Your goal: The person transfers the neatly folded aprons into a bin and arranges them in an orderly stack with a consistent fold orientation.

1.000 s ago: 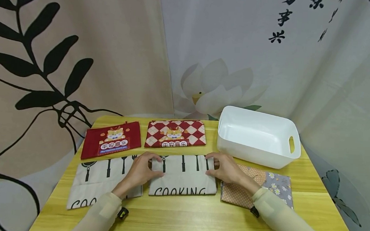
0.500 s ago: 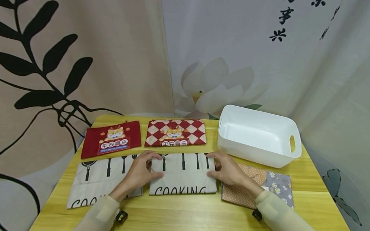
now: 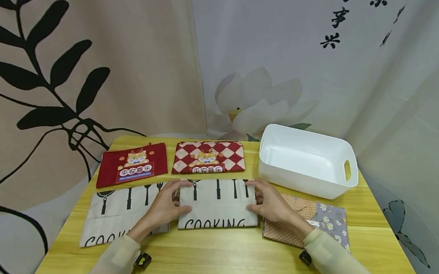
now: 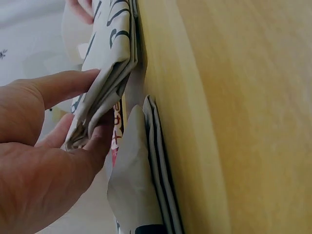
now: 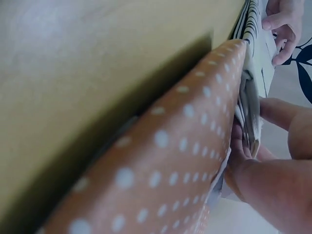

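A folded white cloth (image 3: pixel 217 208) with black utensil prints and the word COOKING lies between the two hands in the head view. My left hand (image 3: pixel 164 203) pinches its left side, thumb over the top and fingers beneath, as the left wrist view shows at the layered edge (image 4: pixel 105 90). On the opposite side my right hand (image 3: pixel 274 203) grips the cloth the same way; in the right wrist view the fingertips are partly hidden behind the folds (image 5: pixel 251 97). A second folded COOKING cloth (image 3: pixel 114 214) lies left, partly under the left forearm.
Behind are a folded dark red cloth (image 3: pixel 132 166) and a red-and-cream checked one (image 3: pixel 209 157), both with cartoon animals. A white basket (image 3: pixel 303 182) with handle holes stands at the back right. Below the right wrist lies a dotted and floral folded cloth (image 3: pixel 331 219).
Both hands, still holding the cloth's sides, have shifted it slightly away from the body, its far edge moving closer to the checked cloth. The other cloths and the basket stay put.
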`<action>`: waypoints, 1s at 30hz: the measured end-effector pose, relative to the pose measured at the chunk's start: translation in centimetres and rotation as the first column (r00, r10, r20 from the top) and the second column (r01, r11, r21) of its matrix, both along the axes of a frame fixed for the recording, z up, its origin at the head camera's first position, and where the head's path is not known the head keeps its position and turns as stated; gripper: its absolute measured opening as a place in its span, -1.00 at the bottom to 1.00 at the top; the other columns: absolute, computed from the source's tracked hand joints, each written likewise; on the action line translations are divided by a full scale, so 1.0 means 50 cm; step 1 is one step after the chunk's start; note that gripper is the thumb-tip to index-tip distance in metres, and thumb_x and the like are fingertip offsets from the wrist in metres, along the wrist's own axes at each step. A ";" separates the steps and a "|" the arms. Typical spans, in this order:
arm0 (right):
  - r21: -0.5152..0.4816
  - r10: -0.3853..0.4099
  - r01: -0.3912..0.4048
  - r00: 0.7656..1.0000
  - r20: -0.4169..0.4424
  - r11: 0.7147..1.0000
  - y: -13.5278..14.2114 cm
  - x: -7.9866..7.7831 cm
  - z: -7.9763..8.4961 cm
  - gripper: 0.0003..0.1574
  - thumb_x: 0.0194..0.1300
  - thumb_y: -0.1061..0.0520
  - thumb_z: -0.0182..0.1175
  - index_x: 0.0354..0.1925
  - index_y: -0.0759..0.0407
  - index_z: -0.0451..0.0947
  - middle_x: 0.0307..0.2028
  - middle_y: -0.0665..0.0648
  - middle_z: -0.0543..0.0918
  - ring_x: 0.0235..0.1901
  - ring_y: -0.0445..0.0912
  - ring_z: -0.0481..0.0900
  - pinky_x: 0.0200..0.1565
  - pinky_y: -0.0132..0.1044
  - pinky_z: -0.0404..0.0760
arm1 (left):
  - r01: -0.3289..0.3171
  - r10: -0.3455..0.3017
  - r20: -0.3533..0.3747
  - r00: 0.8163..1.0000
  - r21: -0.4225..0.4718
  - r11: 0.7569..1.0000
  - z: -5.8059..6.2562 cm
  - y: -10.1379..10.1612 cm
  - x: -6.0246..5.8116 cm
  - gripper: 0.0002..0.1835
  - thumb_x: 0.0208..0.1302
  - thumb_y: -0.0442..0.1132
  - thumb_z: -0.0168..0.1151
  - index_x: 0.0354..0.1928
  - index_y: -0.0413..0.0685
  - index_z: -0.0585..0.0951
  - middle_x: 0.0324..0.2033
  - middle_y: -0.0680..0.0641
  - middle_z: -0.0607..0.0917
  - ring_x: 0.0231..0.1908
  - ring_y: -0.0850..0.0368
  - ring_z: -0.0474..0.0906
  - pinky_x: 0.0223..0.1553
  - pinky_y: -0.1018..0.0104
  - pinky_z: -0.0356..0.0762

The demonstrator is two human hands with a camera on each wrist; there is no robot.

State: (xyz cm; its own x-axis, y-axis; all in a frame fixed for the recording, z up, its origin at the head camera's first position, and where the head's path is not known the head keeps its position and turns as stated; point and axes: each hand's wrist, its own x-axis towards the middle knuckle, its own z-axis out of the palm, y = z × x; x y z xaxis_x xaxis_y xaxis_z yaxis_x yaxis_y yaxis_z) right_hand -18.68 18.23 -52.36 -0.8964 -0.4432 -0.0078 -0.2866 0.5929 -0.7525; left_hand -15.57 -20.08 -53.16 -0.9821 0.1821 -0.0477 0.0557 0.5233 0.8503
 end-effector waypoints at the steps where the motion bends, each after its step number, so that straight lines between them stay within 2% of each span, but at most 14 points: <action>1: -0.010 -0.007 0.007 1.000 0.010 1.000 0.000 0.001 0.000 -0.01 0.33 0.17 0.63 0.62 0.15 0.47 0.55 0.41 0.53 0.19 0.24 0.78 0.15 0.01 0.90 | -0.003 0.003 0.013 1.000 0.015 1.000 0.000 -0.001 0.001 -0.27 0.27 -0.40 0.68 0.45 0.18 0.66 0.49 -0.17 0.54 0.08 -0.08 0.63 -0.09 0.38 0.78; 4: -0.036 -0.023 0.024 0.999 0.033 0.999 0.001 0.004 0.001 -0.03 0.33 0.17 0.63 0.60 0.13 0.49 0.42 0.43 0.64 0.21 0.27 0.80 0.19 0.09 0.88 | -0.009 0.006 0.051 0.999 0.073 0.997 0.003 -0.003 0.003 -0.32 0.31 -0.41 0.64 0.42 0.16 0.67 0.42 -0.14 0.62 -0.17 0.05 0.53 -0.21 0.41 0.62; 8: -0.053 -0.044 0.047 0.997 0.057 0.997 0.001 0.009 0.006 -0.08 0.35 0.16 0.62 0.59 0.10 0.52 0.37 0.44 0.68 0.23 0.25 0.79 0.27 0.14 0.85 | -0.013 0.005 0.066 0.998 0.111 0.994 0.009 -0.003 0.005 -0.35 0.34 -0.39 0.63 0.42 0.17 0.68 0.35 -0.12 0.67 -0.27 0.12 0.49 -0.28 0.41 0.50; 10: -0.049 -0.055 0.058 0.997 0.059 0.997 0.001 0.012 0.009 -0.09 0.35 0.16 0.61 0.58 0.08 0.54 0.34 0.41 0.70 0.22 0.21 0.79 0.27 0.12 0.84 | -0.010 0.003 0.066 0.998 0.118 0.993 0.015 -0.004 0.005 -0.34 0.35 -0.38 0.63 0.44 0.18 0.68 0.24 -0.11 0.68 -0.32 0.14 0.43 -0.33 0.40 0.44; 13: -0.051 -0.067 0.070 0.996 0.065 0.996 0.000 0.016 0.014 -0.10 0.35 0.17 0.61 0.58 0.07 0.55 0.23 0.35 0.75 0.12 0.12 0.81 0.17 0.00 0.88 | -0.007 -0.003 0.071 0.997 0.134 0.991 0.024 -0.006 0.006 -0.31 0.35 -0.36 0.63 0.48 0.20 0.66 -0.06 -0.19 0.62 -0.39 0.16 0.37 -0.38 0.42 0.39; 14: -0.051 -0.072 0.076 0.995 0.070 0.996 -0.001 0.017 0.017 -0.10 0.35 0.17 0.61 0.58 0.05 0.55 0.19 0.33 0.76 0.08 0.08 0.81 0.12 -0.05 0.89 | -0.005 -0.005 0.067 0.998 0.139 0.990 0.027 -0.007 0.006 -0.30 0.35 -0.36 0.63 0.49 0.19 0.66 -0.03 -0.20 0.65 -0.38 0.15 0.40 -0.37 0.41 0.43; 16: -0.058 -0.075 0.080 0.994 0.085 0.995 -0.001 0.019 0.023 -0.09 0.36 0.17 0.60 0.59 0.03 0.53 0.11 0.31 0.77 -0.01 0.03 0.79 -0.02 -0.15 0.87 | 0.006 -0.014 0.057 0.998 0.142 0.990 0.034 -0.010 0.006 -0.28 0.37 -0.33 0.62 0.53 0.19 0.63 0.09 -0.26 0.70 -0.26 0.11 0.56 -0.27 0.40 0.57; 18: -0.063 -0.083 0.089 0.992 0.098 0.994 0.000 0.021 0.030 -0.07 0.36 0.16 0.60 0.60 -0.01 0.52 0.19 0.31 0.73 -0.03 -0.01 0.77 -0.09 -0.26 0.82 | 0.017 -0.023 0.048 0.999 0.135 0.991 0.041 -0.013 0.006 -0.26 0.39 -0.29 0.62 0.56 0.20 0.60 0.38 -0.25 0.67 0.02 -0.02 0.72 -0.04 0.27 0.76; 20: -0.083 -0.082 0.093 0.989 0.127 0.992 0.001 0.023 0.036 -0.05 0.37 0.17 0.59 0.62 -0.04 0.50 0.28 0.34 0.68 -0.11 -0.02 0.75 -0.22 -0.33 0.77 | 0.028 -0.035 0.048 0.998 0.130 0.991 0.046 -0.015 0.005 -0.25 0.41 -0.26 0.61 0.59 0.22 0.57 0.64 -0.16 0.50 0.33 -0.22 0.70 0.22 0.04 0.81; 21: -0.095 -0.078 0.091 0.988 0.136 0.991 0.002 0.023 0.039 -0.05 0.38 0.17 0.59 0.63 -0.04 0.48 0.36 0.36 0.63 -0.14 -0.02 0.73 -0.28 -0.35 0.74 | 0.033 -0.040 0.052 0.998 0.131 0.991 0.049 -0.016 0.005 -0.24 0.42 -0.25 0.60 0.60 0.23 0.56 0.67 -0.15 0.46 0.44 -0.30 0.64 0.31 -0.07 0.79; 23: -0.114 -0.076 0.093 0.986 0.146 0.989 0.004 0.025 0.045 -0.04 0.38 0.18 0.59 0.64 -0.05 0.48 0.53 0.36 0.51 -0.17 -0.05 0.72 -0.35 -0.37 0.72 | 0.038 -0.046 0.063 0.997 0.131 0.991 0.053 -0.016 0.003 -0.22 0.43 -0.24 0.59 0.62 0.26 0.54 0.71 -0.14 0.41 0.53 -0.41 0.55 0.38 -0.19 0.76; 25: -0.127 -0.067 0.087 0.986 0.154 0.988 0.006 0.026 0.050 -0.02 0.40 0.18 0.57 0.66 -0.06 0.44 0.60 0.38 0.44 -0.21 0.01 0.73 -0.43 -0.32 0.71 | 0.042 -0.053 0.076 0.996 0.135 0.990 0.059 -0.017 0.003 -0.22 0.44 -0.23 0.58 0.63 0.30 0.52 0.73 -0.14 0.37 0.55 -0.47 0.51 0.38 -0.21 0.76; 28: -0.131 -0.062 0.079 0.990 0.129 0.988 0.008 0.028 0.058 -0.01 0.42 0.14 0.56 0.69 -0.07 0.42 0.70 0.38 0.33 0.04 0.19 0.82 -0.27 -0.28 0.85 | 0.050 -0.062 0.090 0.994 0.130 0.990 0.071 -0.019 0.003 -0.21 0.47 -0.21 0.56 0.64 0.38 0.49 0.76 -0.13 0.30 0.57 -0.53 0.47 0.39 -0.20 0.76; 30: -0.123 -0.071 0.085 0.991 0.112 0.989 0.010 0.031 0.065 0.00 0.44 0.10 0.56 0.70 -0.12 0.40 0.73 0.35 0.29 0.23 0.34 0.78 -0.11 -0.24 0.91 | 0.055 -0.069 0.101 0.993 0.134 0.989 0.080 -0.020 0.003 -0.21 0.48 -0.20 0.56 0.65 0.43 0.48 0.79 -0.12 0.24 0.58 -0.57 0.43 0.38 -0.20 0.77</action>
